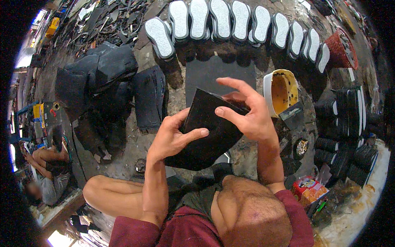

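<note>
Nearest, the left hand (175, 138) clasps a black sheet (207, 131), thumb across its face, probably to steady it; the right hand (253, 115) rests its thumb near the upper edge (whether it truly pinches, I can't tell). Fingertips behind are hidden. Beyond, a yellow-stained tub (268, 92) sits handy; pale-topped soles (221, 18) fan outward, seemingly for easy reach, undersides unseen.
</note>
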`<action>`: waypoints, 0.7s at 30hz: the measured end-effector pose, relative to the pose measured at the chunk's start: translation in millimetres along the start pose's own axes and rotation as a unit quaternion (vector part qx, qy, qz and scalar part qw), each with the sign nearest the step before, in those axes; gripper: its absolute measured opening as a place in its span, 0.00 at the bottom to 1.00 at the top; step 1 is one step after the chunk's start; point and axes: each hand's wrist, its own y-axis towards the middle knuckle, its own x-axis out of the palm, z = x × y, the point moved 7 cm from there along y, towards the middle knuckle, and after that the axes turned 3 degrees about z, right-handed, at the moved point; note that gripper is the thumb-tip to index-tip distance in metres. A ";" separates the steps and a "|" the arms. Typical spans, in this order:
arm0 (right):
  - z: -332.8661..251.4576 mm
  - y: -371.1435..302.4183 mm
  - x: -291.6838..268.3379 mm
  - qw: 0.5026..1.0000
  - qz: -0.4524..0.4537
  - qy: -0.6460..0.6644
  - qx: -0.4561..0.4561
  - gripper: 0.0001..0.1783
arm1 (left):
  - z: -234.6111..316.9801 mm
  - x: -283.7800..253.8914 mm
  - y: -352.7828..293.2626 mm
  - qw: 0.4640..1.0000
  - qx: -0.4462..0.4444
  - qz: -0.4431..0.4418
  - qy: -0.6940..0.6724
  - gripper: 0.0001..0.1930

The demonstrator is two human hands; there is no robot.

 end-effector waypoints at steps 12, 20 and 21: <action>9.1 -12.9 -7.9 0.999 -0.036 0.007 -0.032 0.18 | 24.3 13.1 5.9 0.886 0.128 -0.043 0.443 0.35; 21.5 -39.5 -43.8 0.974 0.161 0.101 -0.126 0.09 | 24.2 -69.0 -8.1 0.922 0.232 0.282 0.125 0.53; 27.7 -40.5 -48.1 0.971 0.173 0.122 -0.115 0.08 | 20.9 -66.8 -8.6 0.923 0.234 0.273 0.138 0.53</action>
